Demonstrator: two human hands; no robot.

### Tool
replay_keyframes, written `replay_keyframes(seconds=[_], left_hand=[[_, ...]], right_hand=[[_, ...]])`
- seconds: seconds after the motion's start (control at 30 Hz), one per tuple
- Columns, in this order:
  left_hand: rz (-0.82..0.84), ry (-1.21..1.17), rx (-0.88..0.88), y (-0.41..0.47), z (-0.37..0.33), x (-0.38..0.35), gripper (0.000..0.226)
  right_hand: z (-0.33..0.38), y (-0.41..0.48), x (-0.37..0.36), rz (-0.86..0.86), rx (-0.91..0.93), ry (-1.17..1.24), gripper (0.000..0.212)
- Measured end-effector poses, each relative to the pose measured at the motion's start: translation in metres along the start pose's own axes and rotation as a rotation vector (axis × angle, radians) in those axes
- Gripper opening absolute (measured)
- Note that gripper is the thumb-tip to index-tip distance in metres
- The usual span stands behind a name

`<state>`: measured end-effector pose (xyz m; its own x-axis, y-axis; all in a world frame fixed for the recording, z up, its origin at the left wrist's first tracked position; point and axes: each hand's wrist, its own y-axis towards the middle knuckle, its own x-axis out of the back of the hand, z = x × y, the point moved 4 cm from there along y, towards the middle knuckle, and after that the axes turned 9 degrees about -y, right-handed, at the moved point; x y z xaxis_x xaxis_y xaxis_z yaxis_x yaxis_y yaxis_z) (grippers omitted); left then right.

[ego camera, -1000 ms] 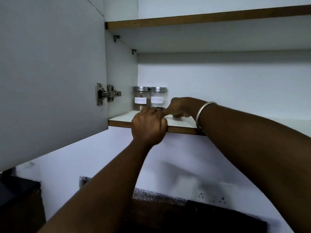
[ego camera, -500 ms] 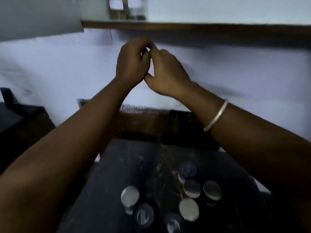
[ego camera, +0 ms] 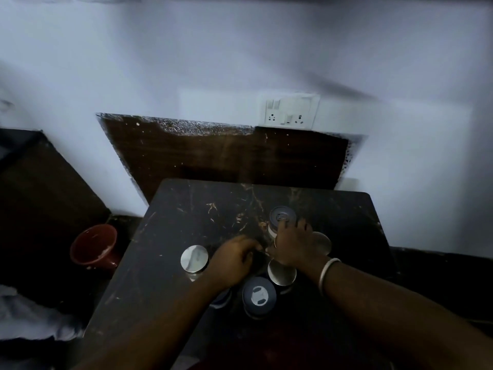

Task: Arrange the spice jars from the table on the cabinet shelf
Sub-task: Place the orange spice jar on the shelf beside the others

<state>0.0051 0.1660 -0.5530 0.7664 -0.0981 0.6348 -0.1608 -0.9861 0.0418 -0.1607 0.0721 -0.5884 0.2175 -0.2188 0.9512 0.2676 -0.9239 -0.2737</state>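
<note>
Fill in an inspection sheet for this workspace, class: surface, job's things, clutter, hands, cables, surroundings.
Surface: dark table, scratched and speckled.
Job's things: silver-lidded jar apart at left; dark-lidded jar at back; dark-lidded jar in front; more silver lids partly hidden under the hands.
Clutter: nothing seen on the table.
Hands: left hand and right hand low over the jar cluster; grip cannot be told.
Cables: nothing seen.
Surroundings: white wall with socket plate; dark wooden panel behind table; red pot on floor at left.
</note>
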Motion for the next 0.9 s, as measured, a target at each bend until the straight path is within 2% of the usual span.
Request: replay_keyframes(seconds=[0.27,0.33,0.43,0.53,0.67,0.8,0.9], left_hand=[[0.035,-0.047,0.11,-0.007,0.018,-0.006,0.036],[0.032,-0.049,0.101,-0.003,0.02,-0.005,0.035],[-0.005,-0.077,0.088,0.004,0.021,0.001,0.033],[-0.064,-0.18,0.081,0.018,0.014,0.016,0.027],[-0.101,-0.454,0.059,0.044,-0.016,0.043,0.027],[-0.032,-0.683,-0.081,0.062,-0.067,0.078,0.045],[-0.095,-0.841,-0.182,0.058,-0.11,0.101,0.063]], right_hand=[[-0.006,0.011,-0.014,-0.043,-0.019,-0.014,0.091],[-0.009,0.012,-0.008,-0.037,-0.01,0.05,0.091],[-0.011,0.013,0.011,-0.031,0.017,0.206,0.079],[-0.011,0.012,0.049,-0.066,0.082,0.302,0.074],[-0.013,-0.001,0.123,-0.126,0.238,0.448,0.066],[-0.016,-0.033,0.204,-0.215,0.369,0.641,0.064],[-0.02,-0.058,0.249,-0.373,0.417,0.803,0.068]])
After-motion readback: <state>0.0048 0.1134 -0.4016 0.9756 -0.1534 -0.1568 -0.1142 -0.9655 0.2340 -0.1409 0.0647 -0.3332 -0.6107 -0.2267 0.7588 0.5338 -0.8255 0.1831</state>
